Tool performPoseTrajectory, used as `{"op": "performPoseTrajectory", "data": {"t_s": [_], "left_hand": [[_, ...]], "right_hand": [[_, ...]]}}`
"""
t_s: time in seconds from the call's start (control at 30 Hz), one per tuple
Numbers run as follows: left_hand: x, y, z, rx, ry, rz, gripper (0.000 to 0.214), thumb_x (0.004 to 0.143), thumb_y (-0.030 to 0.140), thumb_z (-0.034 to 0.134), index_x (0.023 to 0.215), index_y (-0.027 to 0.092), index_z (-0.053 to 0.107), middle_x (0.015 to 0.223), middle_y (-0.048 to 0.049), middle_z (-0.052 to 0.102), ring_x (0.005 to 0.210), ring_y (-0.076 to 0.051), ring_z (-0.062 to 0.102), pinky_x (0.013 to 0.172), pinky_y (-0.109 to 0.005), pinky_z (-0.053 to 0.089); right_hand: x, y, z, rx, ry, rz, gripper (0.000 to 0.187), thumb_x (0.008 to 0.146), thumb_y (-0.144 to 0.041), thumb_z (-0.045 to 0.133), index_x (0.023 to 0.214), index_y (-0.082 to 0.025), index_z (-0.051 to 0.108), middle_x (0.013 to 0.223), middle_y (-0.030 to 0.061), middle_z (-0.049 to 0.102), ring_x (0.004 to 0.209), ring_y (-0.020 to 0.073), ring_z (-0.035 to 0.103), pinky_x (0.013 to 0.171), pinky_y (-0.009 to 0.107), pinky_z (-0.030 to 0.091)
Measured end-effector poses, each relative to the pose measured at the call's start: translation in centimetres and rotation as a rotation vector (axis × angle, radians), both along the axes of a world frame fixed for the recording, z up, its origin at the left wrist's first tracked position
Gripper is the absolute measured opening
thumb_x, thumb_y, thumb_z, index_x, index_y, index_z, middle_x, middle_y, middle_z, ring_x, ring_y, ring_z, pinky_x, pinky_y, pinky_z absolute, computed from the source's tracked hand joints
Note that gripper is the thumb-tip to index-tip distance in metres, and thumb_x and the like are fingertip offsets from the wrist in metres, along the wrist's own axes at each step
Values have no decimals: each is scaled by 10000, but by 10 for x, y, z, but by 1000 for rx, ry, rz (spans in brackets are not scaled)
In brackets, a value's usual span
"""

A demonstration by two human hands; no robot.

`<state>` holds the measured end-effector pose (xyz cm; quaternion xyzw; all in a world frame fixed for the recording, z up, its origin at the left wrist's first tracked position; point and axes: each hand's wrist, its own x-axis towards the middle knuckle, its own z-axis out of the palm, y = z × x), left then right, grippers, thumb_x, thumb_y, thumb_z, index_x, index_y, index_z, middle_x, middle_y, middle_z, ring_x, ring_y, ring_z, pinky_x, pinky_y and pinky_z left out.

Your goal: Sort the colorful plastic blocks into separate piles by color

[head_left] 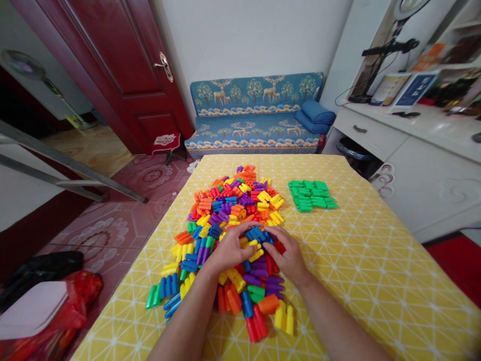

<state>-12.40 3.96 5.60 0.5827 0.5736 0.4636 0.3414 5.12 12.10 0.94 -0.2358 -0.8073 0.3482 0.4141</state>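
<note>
A heap of bullet-shaped plastic building pieces (225, 219) in several colours lies on the table, many joined side by side. Over its near part, my left hand (233, 246) and my right hand (288, 254) curl toward each other around some blue building pieces (258, 234). My left fingers bend round their far side, with the thumb beside a yellow piece (257, 252). My right thumb and index finger close on the right end of the blue pieces. The fingertips are partly hidden. To the right, apart from the heap, green building pieces (311, 194) lie grouped in rows.
A yellow patterned cloth (376, 260) covers the table. Behind it stands a blue sofa (255, 118). A white cabinet (424, 165) stands on the right, a red door (124, 60) at the back left. Metal bars (75, 183) and a red bag (80, 301) are at the left.
</note>
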Motion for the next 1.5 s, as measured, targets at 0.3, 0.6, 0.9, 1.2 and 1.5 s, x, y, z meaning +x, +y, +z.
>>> {"op": "performPoseTrajectory", "data": {"t_s": [0.3, 0.6, 0.9, 1.2, 1.5], "left_hand": [[-11, 4, -10, 2, -70, 165, 402, 896, 338, 522, 1260, 182, 592, 1226, -76, 657, 1081, -237, 626, 935, -351, 492], [-5, 3, -11, -24, 240, 420, 362, 839, 398, 599, 1131, 184, 596, 800, -9, 681, 673, -160, 611, 623, -262, 479], [-9, 6, -5, 42, 372, 266, 200, 878, 318, 566, 938, 202, 718, 966, -57, 729, 934, -207, 652, 866, -317, 483], [-31, 3, 4, 89, 648, 621, 248, 894, 361, 525, 921, 217, 724, 1125, -71, 641, 1088, -230, 578, 986, -382, 434], [-76, 13, -1, -248, 796, 767, 587, 795, 364, 639, 1351, 228, 511, 1381, -163, 466, 1276, -359, 462, 1031, -492, 396]], "right_hand": [[-1, -1, 0, -126, 51, -43, 227, 874, -278, 578, 1092, -240, 631, 1051, 51, 668, 968, 192, 632, 870, 350, 510], [-3, 1, -4, -125, 33, -46, 294, 876, -319, 590, 1161, -259, 622, 1118, 61, 668, 1008, 203, 635, 897, 385, 515], [-4, 0, 2, -13, 0, 22, 246, 888, -294, 585, 1121, -278, 664, 1058, 59, 661, 1015, 202, 610, 901, 380, 505], [-5, 0, 4, -27, 35, -80, 152, 890, -302, 572, 941, -259, 709, 972, 55, 641, 958, 201, 604, 854, 367, 508], [-5, 17, -14, -3, 23, -334, 383, 908, -374, 511, 1254, -217, 563, 1338, 128, 499, 1280, 258, 434, 1081, 509, 346]]}}
